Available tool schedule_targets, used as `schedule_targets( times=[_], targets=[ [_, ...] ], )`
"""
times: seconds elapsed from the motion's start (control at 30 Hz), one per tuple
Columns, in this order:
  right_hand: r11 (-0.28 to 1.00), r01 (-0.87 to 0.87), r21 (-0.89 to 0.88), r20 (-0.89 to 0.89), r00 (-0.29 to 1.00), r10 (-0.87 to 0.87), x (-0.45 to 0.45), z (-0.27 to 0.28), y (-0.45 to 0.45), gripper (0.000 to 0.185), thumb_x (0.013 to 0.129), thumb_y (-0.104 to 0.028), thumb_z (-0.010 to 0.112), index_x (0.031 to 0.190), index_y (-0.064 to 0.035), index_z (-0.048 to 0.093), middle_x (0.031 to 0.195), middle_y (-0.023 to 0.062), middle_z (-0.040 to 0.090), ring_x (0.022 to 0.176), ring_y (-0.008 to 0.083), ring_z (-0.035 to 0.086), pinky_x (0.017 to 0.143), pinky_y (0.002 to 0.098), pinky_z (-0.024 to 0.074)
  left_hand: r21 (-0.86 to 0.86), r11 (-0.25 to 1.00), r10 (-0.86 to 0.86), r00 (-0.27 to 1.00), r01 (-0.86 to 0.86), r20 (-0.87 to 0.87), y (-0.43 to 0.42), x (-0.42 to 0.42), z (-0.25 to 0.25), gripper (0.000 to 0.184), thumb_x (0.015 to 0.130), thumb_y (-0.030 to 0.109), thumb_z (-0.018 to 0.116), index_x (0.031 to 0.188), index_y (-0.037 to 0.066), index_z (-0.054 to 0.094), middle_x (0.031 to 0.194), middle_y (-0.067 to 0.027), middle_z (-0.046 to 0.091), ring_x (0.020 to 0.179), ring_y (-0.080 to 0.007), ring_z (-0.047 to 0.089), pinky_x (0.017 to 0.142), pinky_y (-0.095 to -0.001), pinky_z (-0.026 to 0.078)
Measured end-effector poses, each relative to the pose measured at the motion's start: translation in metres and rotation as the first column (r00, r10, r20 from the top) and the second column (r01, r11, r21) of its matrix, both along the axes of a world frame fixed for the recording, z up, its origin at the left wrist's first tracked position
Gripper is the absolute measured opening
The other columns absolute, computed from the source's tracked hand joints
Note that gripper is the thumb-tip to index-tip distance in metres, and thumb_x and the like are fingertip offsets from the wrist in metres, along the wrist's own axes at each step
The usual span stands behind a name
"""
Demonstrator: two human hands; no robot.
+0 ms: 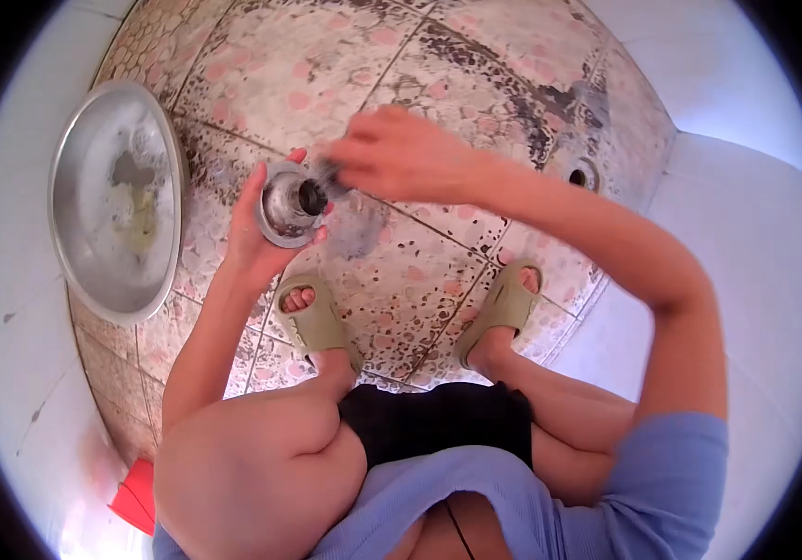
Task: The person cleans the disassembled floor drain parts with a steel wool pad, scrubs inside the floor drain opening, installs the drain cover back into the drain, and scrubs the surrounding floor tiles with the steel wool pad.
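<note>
Head camera: at the far left, an oval metal basin (107,275) rests on the tiled floor (391,252), with white suds (146,138) and cloudy liquid inside. Below it in the view, near the wall, is a red object (137,495), only partly visible. Right of the basin, the left hand (253,229) has its fingers wrapped around a flanged metal vessel (278,205), held up off the floor and tilted so its dark round opening faces right. Just beside that opening is a dark pad (330,175), seemingly pinched by the curled fingers of the right hand (396,157); blur hides whether pad and vessel touch. Further right, past the pair of green sandals (321,322), a round hole (584,175) sits in the floor near the wall.

The step in hand looks like scrubbing the vessel around its mouth. The next move, as I judge it, calls for a firm left grip on the flange while the right hand works the pad round the opening, with the vessel turned to expose uncleaned metal.
</note>
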State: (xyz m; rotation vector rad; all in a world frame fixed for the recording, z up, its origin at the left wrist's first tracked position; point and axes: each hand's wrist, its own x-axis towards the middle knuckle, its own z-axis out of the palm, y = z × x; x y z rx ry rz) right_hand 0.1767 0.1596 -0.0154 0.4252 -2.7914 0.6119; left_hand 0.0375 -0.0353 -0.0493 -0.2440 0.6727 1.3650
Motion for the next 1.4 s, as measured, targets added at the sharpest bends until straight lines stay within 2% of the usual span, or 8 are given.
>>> schedule_targets(
  times=[0.07, 0.13, 0.2, 0.27, 0.37, 0.53, 0.87, 1.4],
  targets=[
    [0.973, 0.058, 0.222, 0.153, 0.984, -0.093, 0.066, 0.034, 0.061, 0.014, 0.07, -0.011, 0.058, 0.084, -0.0089, 0.06, 0.092, 0.0034, 0.053, 0.087, 0.0229, 0.05, 0.074, 0.033, 0.0454, -0.095, 0.985, -0.168, 0.94, 0.147, -0.297, 0.014, -0.001, 0.001, 0.055, 0.087, 0.051, 0.044, 0.133, 0.019, 0.041, 0.118, -0.0105, 0.053, 0.1, -0.0262, 0.054, 0.075, -0.0394, 0.047],
    [0.904, 0.264, 0.338, 0.405, 0.826, -0.392, 0.14, 0.057, 0.077, 0.019, 0.07, -0.008, 0.062, 0.089, -0.0073, 0.059, 0.093, 0.0052, 0.054, 0.093, 0.0257, 0.05, 0.075, 0.0345, 0.0466, -0.312, 0.924, -0.377, 0.646, 0.219, -0.664, 0.032, 0.01, 0.022, 0.058, 0.086, 0.05, 0.046, 0.134, 0.019, 0.041, 0.118, -0.01, 0.052, 0.103, -0.0277, 0.051, 0.083, -0.0392, 0.044],
    [0.766, 0.486, 0.421, 0.53, 0.554, -0.642, 0.208, 0.068, 0.084, 0.02, 0.073, -0.012, 0.063, 0.092, -0.0058, 0.058, 0.092, 0.0084, 0.058, 0.094, 0.0288, 0.052, 0.074, 0.0369, 0.047, -0.334, 0.848, -0.332, -0.08, 0.412, -0.94, 0.053, 0.005, 0.031, 0.065, 0.075, 0.035, 0.063, 0.134, 0.021, 0.041, 0.121, -0.0114, 0.045, 0.111, -0.0313, 0.041, 0.095, -0.0405, 0.034],
    [0.581, 0.721, 0.377, 0.548, 0.332, -0.768, 0.27, 0.048, 0.091, 0.022, 0.076, -0.016, 0.063, 0.095, -0.0047, 0.056, 0.089, 0.0115, 0.061, 0.086, 0.0299, 0.056, 0.07, 0.0382, 0.0473, -0.543, 0.746, -0.014, -0.806, 0.386, -0.592, 0.079, 0.01, 0.065, 0.071, 0.068, 0.027, 0.07, 0.133, 0.022, 0.042, 0.123, -0.0128, 0.04, 0.114, -0.033, 0.036, 0.098, -0.0433, 0.03],
    [0.167, 0.984, 0.053, 0.543, 0.112, -0.832, 0.326, -0.015, 0.1, 0.029, 0.078, -0.017, 0.063, 0.102, -0.0031, 0.054, 0.079, 0.012, 0.062, 0.07, 0.0269, 0.058, 0.064, 0.0364, 0.0467, -0.58, 0.63, 0.156, -0.816, 0.516, -0.557, 0.118, 0.012, 0.067, 0.084, 0.058, 0.019, 0.076, 0.133, 0.024, 0.04, 0.128, -0.0128, 0.034, 0.116, -0.0353, 0.033, 0.097, -0.0467, 0.03],
    [-0.294, 0.894, -0.34, 0.623, -0.02, -0.782, 0.329, -0.097, 0.085, 0.036, 0.08, -0.019, 0.064, 0.111, -0.0041, 0.053, 0.075, 0.0079, 0.06, 0.065, 0.0176, 0.055, 0.063, 0.0297, 0.0446, -0.558, 0.657, 0.142, -0.81, 0.507, -0.569, 0.184, 0.045, -0.01, 0.101, 0.055, 0.026, 0.08, 0.138, 0.011, 0.025, 0.125, -0.0129, 0.036, 0.115, -0.0344, 0.035, 0.096, -0.0452, 0.031],
    [-0.103, 0.945, -0.311, 0.675, 0.143, -0.724, 0.296, -0.062, 0.116, 0.035, 0.081, -0.016, 0.063, 0.114, -0.0073, 0.053, 0.089, 0.0061, 0.06, 0.075, 0.0115, 0.052, 0.068, 0.0257, 0.0441, -0.364, 0.92, -0.152, -0.721, 0.147, -0.676, 0.189, 0.098, -0.041, 0.115, 0.052, 0.046, 0.081, 0.139, 0.004, 0.021, 0.139, -0.016, 0.026, 0.127, -0.0354, 0.026, 0.102, -0.0474, 0.022],
    [0.019, 0.845, -0.534, 0.663, 0.433, -0.61, 0.183, -0.077, 0.112, 0.037, 0.08, -0.015, 0.066, 0.114, -0.0066, 0.054, 0.092, 0.0057, 0.06, 0.075, 0.0102, 0.055, 0.069, 0.0229, 0.0449, -0.364, 0.875, -0.064, -0.668, 0.32, -0.741, 0.179, 0.093, -0.051, 0.081, 0.054, 0.014, 0.08, 0.128, 0.01, 0.047, 0.134, -0.0045, 0.04, 0.119, -0.0314, 0.038, 0.1, -0.0401, 0.033]
  ],
)
